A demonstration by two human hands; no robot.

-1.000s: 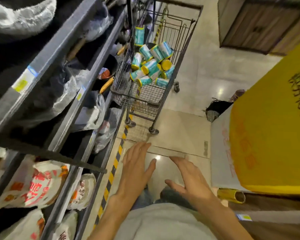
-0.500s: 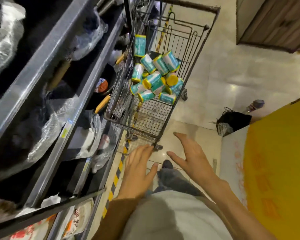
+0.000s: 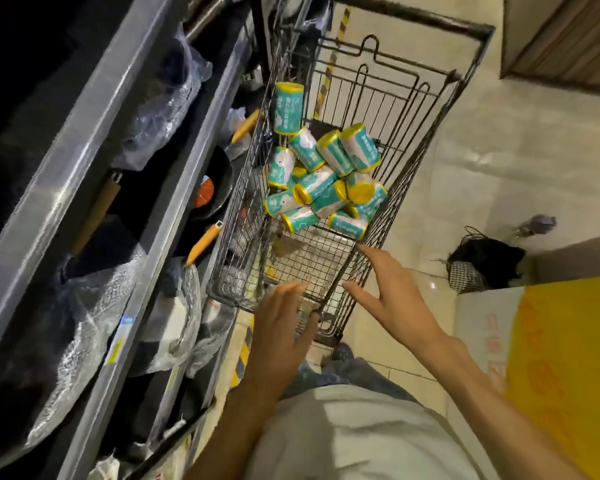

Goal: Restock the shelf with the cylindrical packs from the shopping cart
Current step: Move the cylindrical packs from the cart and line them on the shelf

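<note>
Shopping cart (image 3: 426,109), frame centre: teal-and-yellow cylindrical packs (image 3: 323,181) heaped inside. My left hand (image 3: 281,337) and right hand (image 3: 392,296), fingers spread, empty, at its near rim.

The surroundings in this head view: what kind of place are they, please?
Probably a shop aisle: a wire shopping cart holding teal cylindrical packs stands beside grey metal shelves bearing price labels.

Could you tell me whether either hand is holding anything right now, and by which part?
Nothing is held: the left hand and right hand reach open toward the shopping cart.
</note>
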